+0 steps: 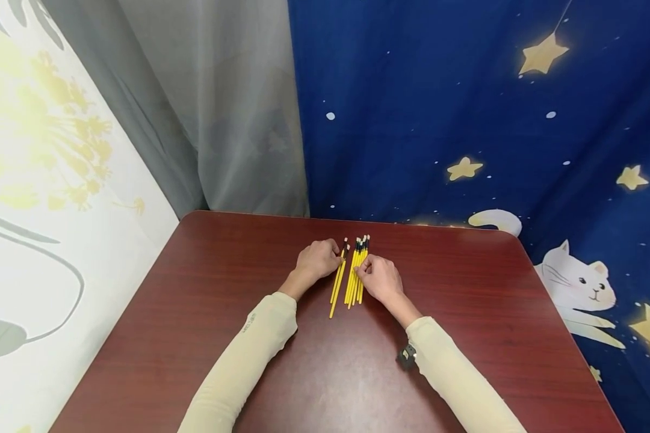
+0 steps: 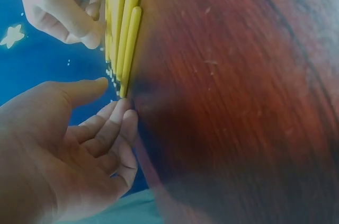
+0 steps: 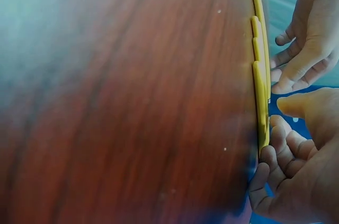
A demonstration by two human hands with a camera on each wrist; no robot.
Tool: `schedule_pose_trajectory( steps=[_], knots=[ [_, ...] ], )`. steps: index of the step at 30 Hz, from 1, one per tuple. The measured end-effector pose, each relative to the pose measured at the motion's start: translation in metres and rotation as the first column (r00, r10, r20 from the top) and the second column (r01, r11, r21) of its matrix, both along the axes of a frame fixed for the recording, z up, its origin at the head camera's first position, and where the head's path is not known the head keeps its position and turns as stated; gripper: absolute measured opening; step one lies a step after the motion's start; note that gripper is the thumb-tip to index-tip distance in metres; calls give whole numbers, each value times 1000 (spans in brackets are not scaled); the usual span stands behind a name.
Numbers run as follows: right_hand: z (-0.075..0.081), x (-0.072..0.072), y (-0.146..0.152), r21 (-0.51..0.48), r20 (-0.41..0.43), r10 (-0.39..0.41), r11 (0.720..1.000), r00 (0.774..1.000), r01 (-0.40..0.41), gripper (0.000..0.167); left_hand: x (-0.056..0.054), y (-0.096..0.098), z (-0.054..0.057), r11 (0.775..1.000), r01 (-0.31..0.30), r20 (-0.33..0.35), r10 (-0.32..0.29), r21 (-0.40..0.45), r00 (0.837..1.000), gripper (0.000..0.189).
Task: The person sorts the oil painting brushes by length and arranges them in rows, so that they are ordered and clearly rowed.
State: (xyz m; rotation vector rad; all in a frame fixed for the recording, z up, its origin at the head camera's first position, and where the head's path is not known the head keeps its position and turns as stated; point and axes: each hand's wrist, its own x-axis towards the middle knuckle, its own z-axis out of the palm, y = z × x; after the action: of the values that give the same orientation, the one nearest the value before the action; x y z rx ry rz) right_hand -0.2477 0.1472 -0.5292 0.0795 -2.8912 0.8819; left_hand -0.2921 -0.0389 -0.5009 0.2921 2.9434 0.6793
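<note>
On the dark red table [image 1: 238, 264] lie slim yellow sticks [image 1: 355, 276] with dark bands and white tips at their far ends. Several form a bundle on the right. Two more yellow sticks [image 1: 334, 291] lie slightly apart on the left, one reaching nearer than the rest. My left hand [image 1: 318, 260] is beside this pair, its thumb [image 2: 87, 91] apart from the bent fingers, which come right up to a stick. At the bundle's right side, my right hand [image 1: 380, 278] has its fingertips [image 3: 265, 155] against the sticks, thumb [image 3: 291, 105] spread away.
A grey curtain [image 1: 249, 120] and a blue star-patterned curtain [image 1: 390, 120] hang behind the table's far edge. A pale printed cloth [image 1: 59, 150] borders the left side. A small black device [image 1: 406, 357] sits at the right sleeve's cuff.
</note>
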Motion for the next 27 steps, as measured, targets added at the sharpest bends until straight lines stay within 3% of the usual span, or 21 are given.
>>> schedule_pose_trajectory(
  steps=[13, 18, 27],
  knots=[
    [0, -5, -6, 67, 36, -52, 996, 998, 50, 25, 1, 3, -1, 999, -27, 39, 28, -33, 999, 13],
    [1, -5, -7, 91, 53, -65, 994, 996, 60, 22, 2, 3, -3, 998, -52, 65, 54, -36, 996, 18],
    [9, -8, -10, 182, 104, -77, 982, 992, 57, 36, 3, 12, -2, 987, -109, 74, 118, -114, 990, 31]
  ],
)
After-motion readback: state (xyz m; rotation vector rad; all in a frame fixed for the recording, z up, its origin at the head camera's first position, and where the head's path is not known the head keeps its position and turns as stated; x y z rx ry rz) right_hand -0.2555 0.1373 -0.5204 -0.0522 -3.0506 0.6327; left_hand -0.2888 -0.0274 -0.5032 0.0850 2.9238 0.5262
